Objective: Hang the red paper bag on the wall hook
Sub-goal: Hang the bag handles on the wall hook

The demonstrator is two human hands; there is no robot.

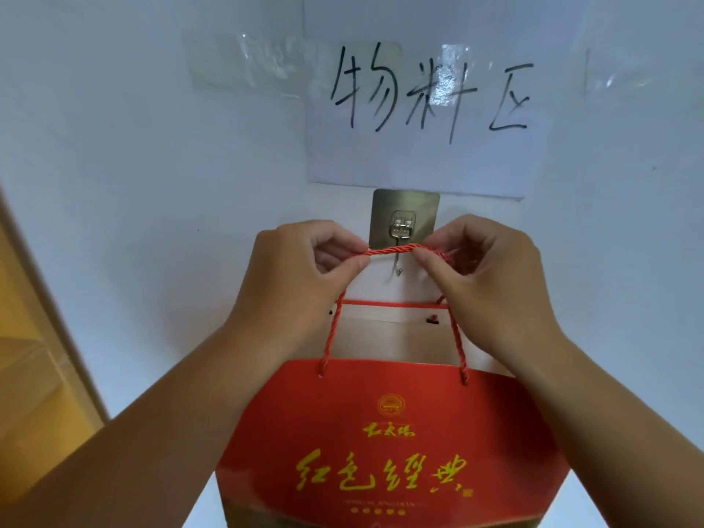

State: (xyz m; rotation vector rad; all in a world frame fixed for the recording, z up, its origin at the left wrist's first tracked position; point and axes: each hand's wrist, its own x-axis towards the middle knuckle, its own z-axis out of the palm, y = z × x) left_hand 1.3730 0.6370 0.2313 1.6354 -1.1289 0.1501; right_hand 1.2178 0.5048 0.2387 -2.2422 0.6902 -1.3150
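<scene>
A red paper bag (392,443) with gold lettering hangs from my hands, its mouth open and white inside. Its twisted red rope handle (390,250) stretches level between my two hands. My left hand (301,276) pinches the rope at the left, my right hand (484,276) at the right. The metal wall hook (398,262) on a silvery adhesive plate (405,202) sits just behind the rope. The rope crosses in front of the hook's shank, above its upturned tip. I cannot tell if the rope touches the hook.
A white paper sign (419,108) with black handwriting is taped to the white wall above the hook. A yellow wooden door frame (34,356) runs down the left edge.
</scene>
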